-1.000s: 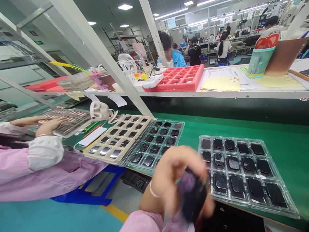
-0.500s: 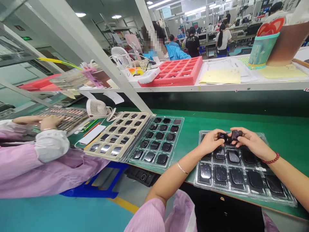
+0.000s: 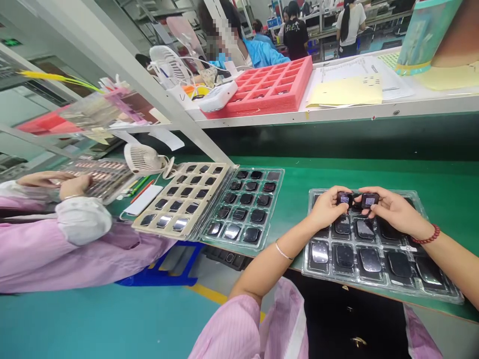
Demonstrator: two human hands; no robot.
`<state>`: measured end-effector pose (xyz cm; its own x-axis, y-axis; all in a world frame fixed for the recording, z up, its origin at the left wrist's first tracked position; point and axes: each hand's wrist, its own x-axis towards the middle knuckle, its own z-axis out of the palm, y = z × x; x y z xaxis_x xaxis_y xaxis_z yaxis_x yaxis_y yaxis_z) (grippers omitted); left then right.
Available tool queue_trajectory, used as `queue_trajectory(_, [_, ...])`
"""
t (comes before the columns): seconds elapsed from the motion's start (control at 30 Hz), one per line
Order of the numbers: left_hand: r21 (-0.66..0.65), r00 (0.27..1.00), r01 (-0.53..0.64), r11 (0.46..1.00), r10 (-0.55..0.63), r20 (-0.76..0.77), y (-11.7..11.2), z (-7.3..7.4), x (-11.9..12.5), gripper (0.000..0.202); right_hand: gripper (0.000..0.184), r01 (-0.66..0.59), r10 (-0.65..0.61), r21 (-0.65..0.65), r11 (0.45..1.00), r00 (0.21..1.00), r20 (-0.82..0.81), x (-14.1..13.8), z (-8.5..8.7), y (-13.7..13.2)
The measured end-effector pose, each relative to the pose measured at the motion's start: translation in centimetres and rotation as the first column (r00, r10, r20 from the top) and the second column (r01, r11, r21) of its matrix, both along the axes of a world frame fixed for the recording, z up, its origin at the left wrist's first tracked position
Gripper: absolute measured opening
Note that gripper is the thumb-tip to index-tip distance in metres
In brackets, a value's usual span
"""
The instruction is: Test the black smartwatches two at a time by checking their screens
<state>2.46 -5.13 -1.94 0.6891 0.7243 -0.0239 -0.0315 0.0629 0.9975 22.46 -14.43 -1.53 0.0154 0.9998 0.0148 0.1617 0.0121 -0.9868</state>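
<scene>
My left hand (image 3: 327, 207) pinches a small black watch body (image 3: 344, 199) with a white label facing up. My right hand (image 3: 389, 210) pinches a second small black watch body (image 3: 369, 201), also label up. The two pieces sit side by side, nearly touching, above the far rows of a clear plastic tray (image 3: 430, 294) filled with several black watch bodies. The tray lies on the green belt (image 3: 441, 174) in front of me.
Left of my tray lie a second clear tray (image 3: 279, 175) of black pieces and a beige tray (image 3: 149, 232) beside it. A co-worker in pink (image 3: 67, 249) works at the far left. A small white fan (image 3: 144, 158) stands behind. The shelf above carries a red tray (image 3: 269, 89) and papers (image 3: 346, 89).
My hands came up from my lap to the tray a second ago. Since then both pieces have been turned label side up, and my view has tilted down.
</scene>
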Motion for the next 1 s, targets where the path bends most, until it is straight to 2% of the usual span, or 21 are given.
queue_trajectory(0.13, [0.018, 1.000, 0.015, 1.000, -0.015, 0.026, 0.3, -0.5, -0.1, 0.050, 0.051, 0.014, -0.014, -0.006, 1.000, 1.000, 0.022, 0.0, 0.2, -0.2])
queue_trajectory(0.27, [0.043, 0.997, 0.057, 0.997, -0.059, 0.044, 0.7, -1.0, -0.2, 0.057, 0.060, 0.044, -0.045, -0.057, 0.997, 0.999, -0.022, 0.2, 0.4, 0.0])
queue_trajectory(0.43, [0.010, 0.993, 0.112, 0.994, -0.112, 0.047, 0.7, -0.7, -0.4, 0.064, 0.057, 0.060, -0.073, -0.140, 0.988, 0.993, -0.091, 0.7, 0.4, 0.2])
queue_trajectory(0.6, [0.009, 0.986, 0.162, 0.987, -0.162, 0.027, 0.4, -0.3, -0.5, 0.059, 0.049, 0.026, -0.032, -0.112, 0.993, 0.998, -0.055, 0.7, 0.8, 0.3])
queue_trajectory(1.0, [0.015, 0.984, 0.175, 0.984, -0.176, 0.022, 0.3, -0.4, -0.4, 0.051, 0.059, 0.004, 0.003, -0.144, 0.990, 0.999, 0.050, 0.6, 1.5, 0.3])
